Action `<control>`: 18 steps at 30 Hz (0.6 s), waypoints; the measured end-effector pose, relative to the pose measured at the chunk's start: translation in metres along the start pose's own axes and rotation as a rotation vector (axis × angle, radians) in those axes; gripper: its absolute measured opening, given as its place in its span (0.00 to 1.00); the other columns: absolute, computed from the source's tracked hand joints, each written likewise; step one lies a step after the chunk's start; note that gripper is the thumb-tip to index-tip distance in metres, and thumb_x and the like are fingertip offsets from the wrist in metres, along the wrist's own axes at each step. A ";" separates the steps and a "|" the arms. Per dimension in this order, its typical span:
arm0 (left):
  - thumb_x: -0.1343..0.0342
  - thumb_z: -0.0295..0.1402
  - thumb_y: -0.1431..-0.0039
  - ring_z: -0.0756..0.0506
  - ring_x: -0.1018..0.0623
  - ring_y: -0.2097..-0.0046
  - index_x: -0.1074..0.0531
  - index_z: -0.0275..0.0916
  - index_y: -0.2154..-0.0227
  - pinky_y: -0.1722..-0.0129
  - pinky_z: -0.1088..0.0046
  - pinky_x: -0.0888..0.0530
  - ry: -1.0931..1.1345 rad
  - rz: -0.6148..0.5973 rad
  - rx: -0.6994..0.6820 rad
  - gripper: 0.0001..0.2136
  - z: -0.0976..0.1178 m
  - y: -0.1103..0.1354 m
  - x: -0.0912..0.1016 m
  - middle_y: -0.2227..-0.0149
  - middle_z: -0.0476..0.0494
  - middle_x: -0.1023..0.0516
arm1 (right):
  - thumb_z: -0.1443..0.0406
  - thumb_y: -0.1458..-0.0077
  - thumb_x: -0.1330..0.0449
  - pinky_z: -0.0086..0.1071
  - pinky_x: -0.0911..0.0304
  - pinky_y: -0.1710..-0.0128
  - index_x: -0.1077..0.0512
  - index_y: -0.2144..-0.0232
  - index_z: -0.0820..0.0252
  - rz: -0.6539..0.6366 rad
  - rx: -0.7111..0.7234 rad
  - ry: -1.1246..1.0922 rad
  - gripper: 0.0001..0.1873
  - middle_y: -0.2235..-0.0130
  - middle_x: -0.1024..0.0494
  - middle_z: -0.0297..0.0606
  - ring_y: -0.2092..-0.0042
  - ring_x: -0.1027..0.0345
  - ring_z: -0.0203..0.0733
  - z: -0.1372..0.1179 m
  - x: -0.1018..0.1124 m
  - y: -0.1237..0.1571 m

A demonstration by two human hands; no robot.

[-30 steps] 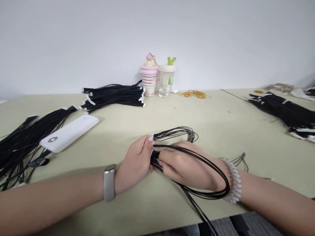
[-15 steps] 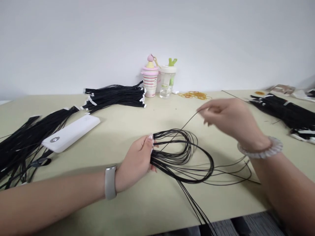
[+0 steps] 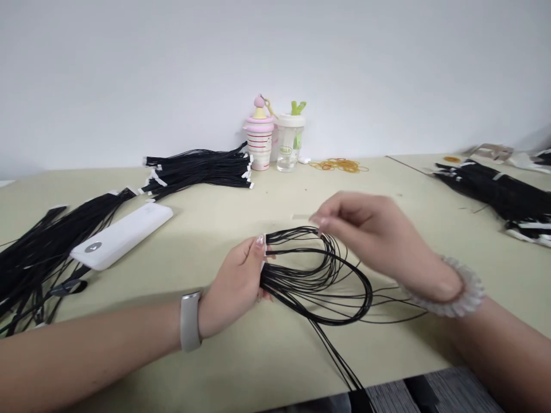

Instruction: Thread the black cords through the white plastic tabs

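Observation:
My left hand [image 3: 236, 281] is closed on the white connector ends of a looped bundle of thin black cables [image 3: 321, 281]. The loops spread to the right of my fingers, and several loose strands hang over the table's front edge. My right hand [image 3: 365, 229] hovers just above the top right of the loops, thumb and forefinger pinched together. A pale, thin strip [image 3: 301, 217] sticks out left of these fingertips, too blurred to name.
A white power bank [image 3: 123, 236] lies at left beside black cables [image 3: 73, 241]. More cable bundles lie at the back [image 3: 198, 169] and right [image 3: 495, 189]. Two drink cups [image 3: 259, 143] [image 3: 290, 146] stand by the wall, near yellow rubber bands [image 3: 340, 165].
My right hand has come down and left toward the loops; the black strand it drew up no longer shows stretched to its fingers. My left hand keeps its hold on the bundle.

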State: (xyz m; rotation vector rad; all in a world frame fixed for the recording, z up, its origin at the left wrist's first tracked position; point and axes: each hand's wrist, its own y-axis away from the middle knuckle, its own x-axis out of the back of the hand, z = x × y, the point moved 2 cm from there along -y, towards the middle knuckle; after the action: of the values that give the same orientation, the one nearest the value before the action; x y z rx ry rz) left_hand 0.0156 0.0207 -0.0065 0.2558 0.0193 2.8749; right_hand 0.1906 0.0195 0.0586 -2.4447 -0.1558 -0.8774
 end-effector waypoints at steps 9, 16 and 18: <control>0.62 0.45 0.42 0.53 0.35 0.85 0.39 0.38 0.77 0.86 0.80 0.38 -0.073 -0.001 -0.043 0.17 -0.002 0.001 0.001 0.88 0.54 0.36 | 0.67 0.45 0.51 0.26 0.49 0.72 0.36 0.76 0.64 -0.220 0.249 0.420 0.10 0.75 0.36 0.32 0.73 0.46 0.29 0.000 -0.031 0.003; 0.63 0.44 0.41 0.53 0.34 0.83 0.41 0.38 0.78 0.84 0.80 0.38 -0.130 -0.013 -0.065 0.17 -0.003 0.001 0.001 0.86 0.54 0.36 | 0.67 0.44 0.53 0.26 0.50 0.71 0.36 0.76 0.64 -0.259 0.239 0.465 0.11 0.74 0.36 0.33 0.72 0.45 0.30 0.001 -0.037 0.001; 0.64 0.44 0.41 0.53 0.34 0.83 0.41 0.39 0.78 0.84 0.80 0.37 -0.151 -0.017 -0.070 0.17 -0.003 0.001 0.001 0.86 0.54 0.37 | 0.67 0.44 0.54 0.26 0.49 0.71 0.37 0.76 0.63 -0.270 0.244 0.466 0.11 0.74 0.36 0.33 0.72 0.46 0.30 0.001 -0.038 0.001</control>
State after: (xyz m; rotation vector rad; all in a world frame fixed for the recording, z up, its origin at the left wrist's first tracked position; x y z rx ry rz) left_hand 0.0138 0.0196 -0.0091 0.4551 -0.1064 2.8251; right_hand 0.1622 0.0215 0.0341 -1.9635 -0.4012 -1.4287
